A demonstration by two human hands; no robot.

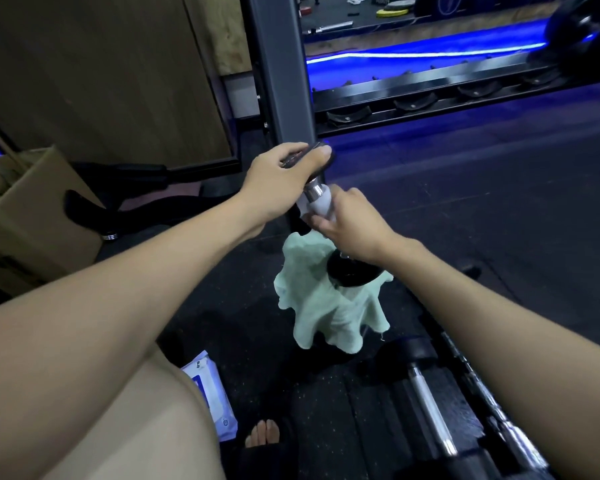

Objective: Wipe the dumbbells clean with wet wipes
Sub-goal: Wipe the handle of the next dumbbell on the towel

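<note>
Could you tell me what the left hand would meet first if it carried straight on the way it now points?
Probably the grey upright post just beyond it, though depth is unclear. The left hand grips the dumbbell's top head, pointing up and away.

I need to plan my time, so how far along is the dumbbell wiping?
Nothing shows as finished. In hand: the left hand steadies the dumbbell by its top end while the right hand rubs a white wipe on its handle. A second dumbbell on the floor looks untouched.
</note>
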